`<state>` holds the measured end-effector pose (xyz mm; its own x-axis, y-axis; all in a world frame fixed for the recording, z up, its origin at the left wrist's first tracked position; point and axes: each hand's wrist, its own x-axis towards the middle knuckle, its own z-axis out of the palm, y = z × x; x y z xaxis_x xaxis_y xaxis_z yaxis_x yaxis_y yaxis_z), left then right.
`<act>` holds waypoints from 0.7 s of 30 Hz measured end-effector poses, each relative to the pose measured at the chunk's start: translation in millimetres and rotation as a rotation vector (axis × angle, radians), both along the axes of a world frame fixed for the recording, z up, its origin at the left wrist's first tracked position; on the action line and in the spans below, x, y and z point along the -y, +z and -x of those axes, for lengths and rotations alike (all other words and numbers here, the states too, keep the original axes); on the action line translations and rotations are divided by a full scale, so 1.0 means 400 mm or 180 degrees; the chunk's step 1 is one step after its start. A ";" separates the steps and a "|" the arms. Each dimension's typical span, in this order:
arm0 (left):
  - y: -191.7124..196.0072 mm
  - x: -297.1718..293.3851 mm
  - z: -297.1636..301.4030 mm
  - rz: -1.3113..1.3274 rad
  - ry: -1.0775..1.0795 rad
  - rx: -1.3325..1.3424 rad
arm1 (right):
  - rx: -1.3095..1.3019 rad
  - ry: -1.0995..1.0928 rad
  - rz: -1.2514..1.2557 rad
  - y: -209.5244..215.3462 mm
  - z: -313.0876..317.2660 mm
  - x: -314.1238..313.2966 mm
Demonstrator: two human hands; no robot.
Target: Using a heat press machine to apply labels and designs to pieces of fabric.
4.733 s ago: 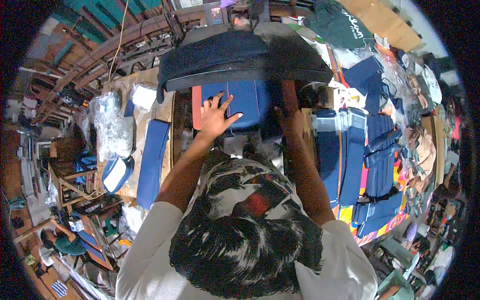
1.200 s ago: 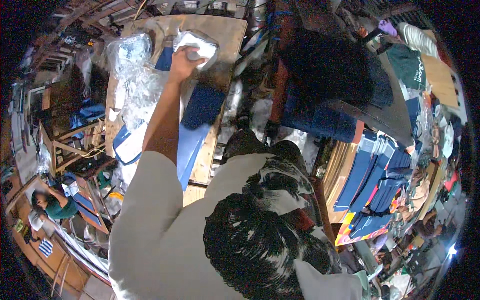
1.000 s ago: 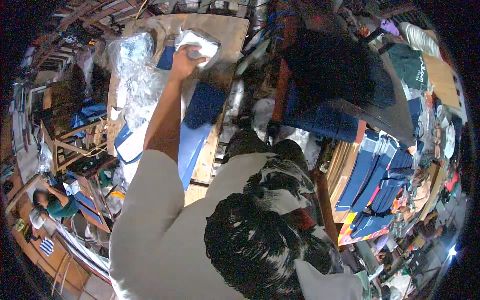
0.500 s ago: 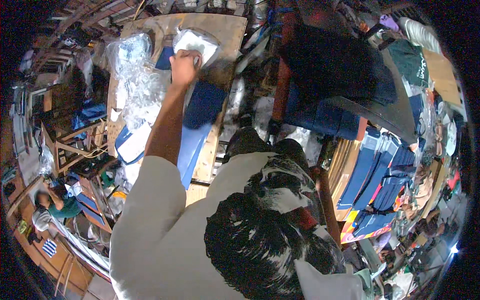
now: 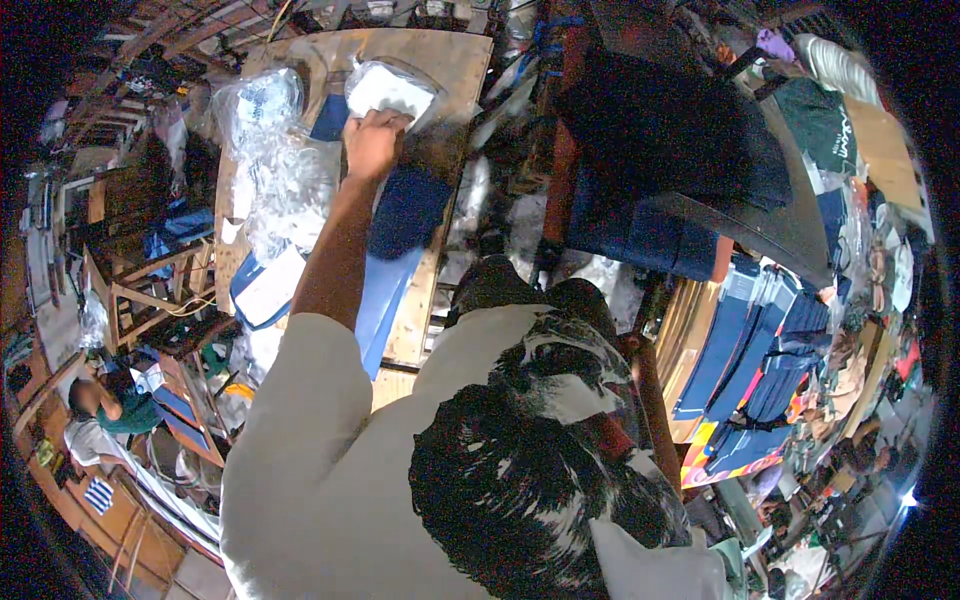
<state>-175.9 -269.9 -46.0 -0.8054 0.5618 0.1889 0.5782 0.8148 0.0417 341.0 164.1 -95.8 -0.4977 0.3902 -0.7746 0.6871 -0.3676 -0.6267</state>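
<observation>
My left arm reaches over a wooden table at the upper left. At its end my left hand (image 5: 375, 142) has curled fingers, closed at the near edge of a white packet (image 5: 390, 88) in clear plastic. Folded dark blue cloth (image 5: 410, 210) lies just below that hand, with a lighter blue piece (image 5: 385, 300) under it. To the left of the packet is a heap of crumpled clear plastic bags (image 5: 285, 185). My right arm hangs low at the right; my right hand (image 5: 632, 346) is small and dark beside stacked boards, and its fingers cannot be made out.
The wooden table (image 5: 455, 75) holds a second plastic-wrapped bundle (image 5: 265, 95) at its far left. Large dark cloth (image 5: 670, 130) covers a stand to the right. Blue folded garments (image 5: 740, 345) are stacked beyond it. Another person (image 5: 95, 420) sits at the lower left.
My left hand has drawn back slightly toward me, from on top of the packet to its near edge. More of the packet's white face shows.
</observation>
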 end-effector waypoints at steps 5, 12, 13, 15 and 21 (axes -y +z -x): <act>0.094 -0.026 -0.044 -0.0810 0.0341 -0.0171 | -0.0046 0.0661 -0.0530 -0.031 -0.037 -0.039; 0.221 0.020 -0.140 -0.4305 0.0763 0.1880 | -0.0925 0.3452 -0.1694 0.110 0.175 0.013; 0.246 0.018 -0.163 -0.4449 0.0841 0.2045 | -0.0671 0.3876 -0.1510 0.183 0.260 0.043; 0.272 -0.010 -0.214 -0.4900 0.1088 0.2529 | -0.1272 0.3711 -0.1334 0.374 0.436 0.144; 0.281 -0.128 -0.358 -0.5664 0.0712 0.3685 | -0.1563 0.1777 0.1033 0.460 0.646 0.307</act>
<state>-32.8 -218.6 66.4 -0.9291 0.2910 -0.2281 -0.3434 -0.4504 0.8241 82.7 41.4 88.4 -0.8652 -0.2227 -0.4491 0.4973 -0.2672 -0.8254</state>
